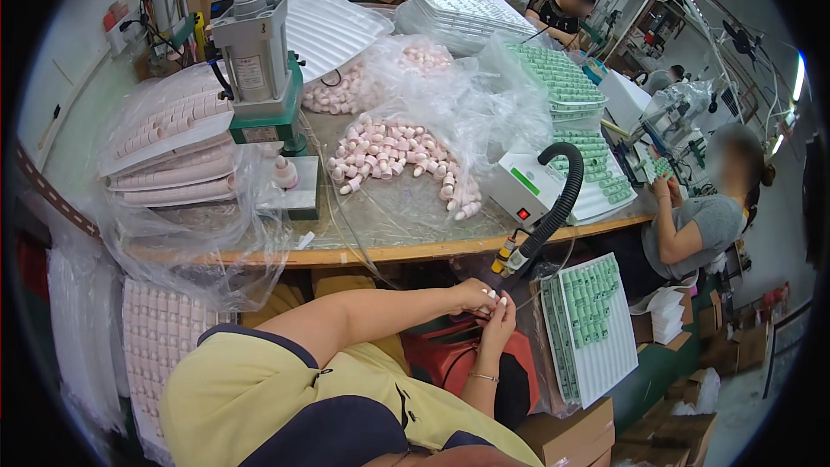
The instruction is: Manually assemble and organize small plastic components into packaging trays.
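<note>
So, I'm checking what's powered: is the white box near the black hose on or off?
Probably on: the red switch on the white box looks lit. Whether it is running, I cannot tell.

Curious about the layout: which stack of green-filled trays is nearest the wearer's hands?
The tilted stack right of the right hand, on the near side of the table edge; the other green-filled trays lie beyond it.

We note glossy, crinkled plastic bags [497, 91], smooth plastic caps [393, 149], ribbed plastic hose [572, 199], wooden table edge [432, 253].
</note>
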Action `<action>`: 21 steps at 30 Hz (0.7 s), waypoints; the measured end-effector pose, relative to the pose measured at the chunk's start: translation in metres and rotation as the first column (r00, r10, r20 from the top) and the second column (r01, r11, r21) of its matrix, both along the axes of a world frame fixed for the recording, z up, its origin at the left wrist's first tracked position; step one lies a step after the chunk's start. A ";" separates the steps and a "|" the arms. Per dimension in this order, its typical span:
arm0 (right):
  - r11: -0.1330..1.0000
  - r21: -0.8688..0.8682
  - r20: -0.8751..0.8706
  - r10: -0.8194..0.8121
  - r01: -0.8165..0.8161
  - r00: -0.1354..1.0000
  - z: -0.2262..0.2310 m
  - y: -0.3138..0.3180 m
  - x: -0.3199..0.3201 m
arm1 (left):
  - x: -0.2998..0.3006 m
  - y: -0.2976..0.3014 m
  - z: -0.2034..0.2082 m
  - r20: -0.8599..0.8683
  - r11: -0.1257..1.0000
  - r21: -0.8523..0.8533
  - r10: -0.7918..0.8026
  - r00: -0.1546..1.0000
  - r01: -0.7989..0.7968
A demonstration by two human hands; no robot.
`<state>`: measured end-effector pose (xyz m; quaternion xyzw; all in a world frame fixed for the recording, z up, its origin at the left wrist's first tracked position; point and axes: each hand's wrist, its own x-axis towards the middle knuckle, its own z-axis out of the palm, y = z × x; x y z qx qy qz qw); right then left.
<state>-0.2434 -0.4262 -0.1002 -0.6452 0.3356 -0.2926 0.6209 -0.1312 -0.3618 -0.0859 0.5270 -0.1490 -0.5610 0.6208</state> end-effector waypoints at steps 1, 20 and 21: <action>0.996 -0.089 0.012 -0.018 0.019 1.000 -0.006 -0.005 0.002 | 0.001 -0.005 -0.002 0.030 1.000 0.000 -0.006 1.000 0.006; 0.963 0.252 0.332 -0.179 0.096 0.926 0.000 0.026 0.016 | -0.011 0.000 -0.006 0.648 0.989 -0.107 0.150 0.746 -0.105; 0.945 0.279 0.301 -0.256 0.172 0.919 0.007 0.028 0.022 | -0.010 0.003 -0.005 0.652 0.984 -0.139 0.177 0.737 -0.113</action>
